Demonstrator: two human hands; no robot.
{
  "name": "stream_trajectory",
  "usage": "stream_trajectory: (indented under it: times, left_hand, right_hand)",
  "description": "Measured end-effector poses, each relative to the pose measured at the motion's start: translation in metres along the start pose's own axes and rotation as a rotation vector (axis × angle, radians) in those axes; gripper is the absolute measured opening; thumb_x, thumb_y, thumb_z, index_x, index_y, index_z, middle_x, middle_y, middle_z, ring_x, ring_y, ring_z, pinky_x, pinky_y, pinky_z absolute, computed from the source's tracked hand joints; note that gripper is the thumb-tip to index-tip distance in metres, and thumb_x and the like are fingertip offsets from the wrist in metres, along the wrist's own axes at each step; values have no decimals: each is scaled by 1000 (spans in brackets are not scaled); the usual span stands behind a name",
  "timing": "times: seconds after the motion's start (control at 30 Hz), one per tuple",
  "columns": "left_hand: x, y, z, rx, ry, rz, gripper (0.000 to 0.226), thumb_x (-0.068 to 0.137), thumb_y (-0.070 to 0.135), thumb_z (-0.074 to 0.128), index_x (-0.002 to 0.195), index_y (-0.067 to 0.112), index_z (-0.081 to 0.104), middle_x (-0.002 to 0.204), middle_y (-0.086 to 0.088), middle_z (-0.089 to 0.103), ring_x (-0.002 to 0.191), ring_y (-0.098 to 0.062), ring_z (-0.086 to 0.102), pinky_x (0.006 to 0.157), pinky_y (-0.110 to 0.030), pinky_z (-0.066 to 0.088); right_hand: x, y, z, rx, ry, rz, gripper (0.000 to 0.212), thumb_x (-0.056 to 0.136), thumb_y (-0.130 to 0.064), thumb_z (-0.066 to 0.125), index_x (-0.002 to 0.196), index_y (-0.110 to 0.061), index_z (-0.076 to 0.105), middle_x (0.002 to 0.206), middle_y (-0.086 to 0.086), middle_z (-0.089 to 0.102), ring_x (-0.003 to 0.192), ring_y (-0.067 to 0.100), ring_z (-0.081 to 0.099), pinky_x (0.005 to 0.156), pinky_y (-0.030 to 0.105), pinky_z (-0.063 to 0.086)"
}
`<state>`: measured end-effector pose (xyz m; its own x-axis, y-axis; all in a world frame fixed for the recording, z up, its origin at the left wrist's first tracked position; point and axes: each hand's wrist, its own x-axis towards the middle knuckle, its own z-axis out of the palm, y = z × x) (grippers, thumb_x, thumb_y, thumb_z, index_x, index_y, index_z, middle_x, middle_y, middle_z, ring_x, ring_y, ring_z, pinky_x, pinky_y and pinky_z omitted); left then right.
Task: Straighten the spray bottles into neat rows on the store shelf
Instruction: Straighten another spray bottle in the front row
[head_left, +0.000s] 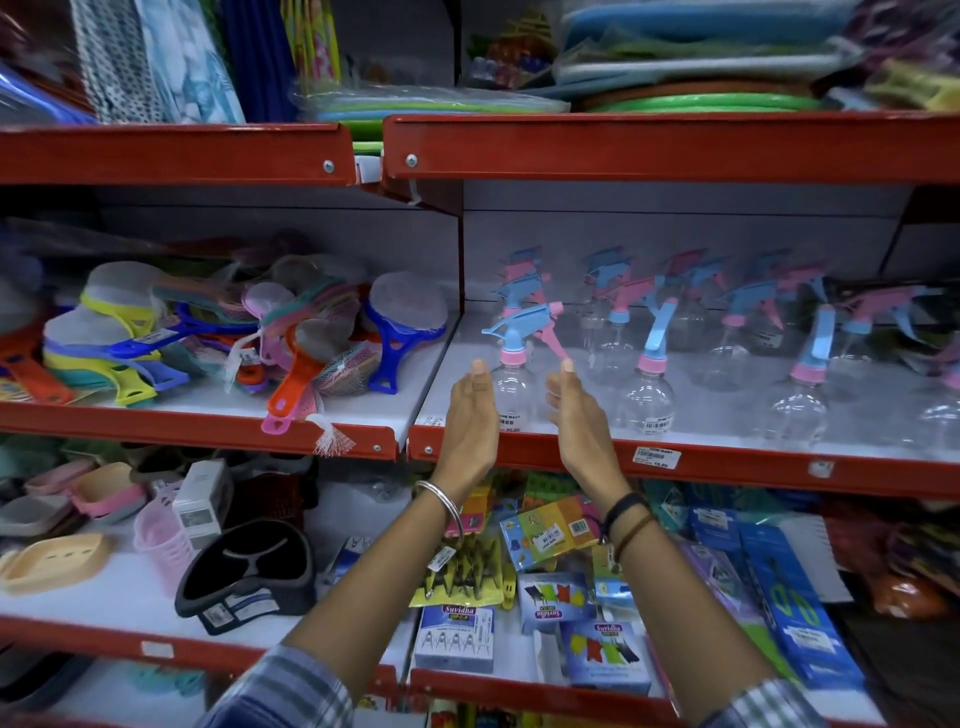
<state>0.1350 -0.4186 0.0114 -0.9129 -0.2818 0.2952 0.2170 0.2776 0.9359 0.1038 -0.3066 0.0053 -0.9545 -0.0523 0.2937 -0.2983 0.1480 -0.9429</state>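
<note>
Several clear spray bottles with pink and blue trigger heads stand on the white shelf (727, 415) with a red front rail. The nearest one, the front-left spray bottle (514, 379), has a blue trigger and a pink collar. My left hand (470, 421) is raised just left of it, palm facing right, fingers together. My right hand (579, 415) is just right of it, palm facing left. Both hands flank the bottle; I cannot tell whether they touch it. Another front bottle (649, 395) stands further right, and more bottles (800, 405) stand in loose rows behind.
A red divider (461, 270) bounds the shelf on the left, with coloured plastic brushes (291, 332) beyond it. The upper shelf rail (675, 148) overhangs above. Below lie packaged clips (457, 639) and soap dishes (54, 561). A price tag (657, 457) sits on the rail.
</note>
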Motion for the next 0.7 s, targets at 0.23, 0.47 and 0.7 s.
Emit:
stream_trajectory:
  times: [0.23, 0.47, 0.7]
  left_hand:
    - [-27, 6, 48, -7, -17, 326, 50, 94, 46, 20, 129, 20, 45, 131, 12, 40, 119, 14, 34, 102, -5, 22]
    - [-32, 17, 114, -7, -278, 78, 56, 96, 45, 15, 143, 16, 27, 151, -2, 29, 129, -1, 26, 110, -17, 14]
    - [-29, 22, 136, -35, -273, -37, 80, 82, 68, 5, 148, 22, 12, 160, -1, 6, 146, -13, 5, 120, -39, 6]
  right_hand:
    - [-17, 10, -58, 96, 484, -455, 39, 94, -44, 25, 100, -26, 59, 104, 4, 64, 98, 17, 60, 81, 39, 49]
    - [32, 33, -113, -29, 291, -13, 76, 87, -66, 16, 134, -13, 46, 142, 9, 46, 129, 23, 43, 110, 43, 31]
    - [30, 27, -125, -71, 83, 108, 94, 77, -78, 11, 130, -12, 51, 138, 12, 52, 125, 25, 49, 110, 48, 33]
